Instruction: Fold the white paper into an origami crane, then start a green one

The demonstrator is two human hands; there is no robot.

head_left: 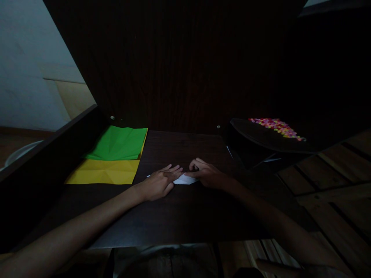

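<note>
Left hand (159, 184) lies flat, fingers together, on folded white paper (185, 179); right hand (206, 174) presses its edge with curled fingertips (partly folded); green sheet (118, 143) and yellow sheet (104, 172) lie unused.

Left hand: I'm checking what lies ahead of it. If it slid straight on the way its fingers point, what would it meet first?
The left hand lies flat on the white paper, fingers pointing right and slightly away. It would probably meet the right hand first, whose fingertips are almost touching it.
</note>
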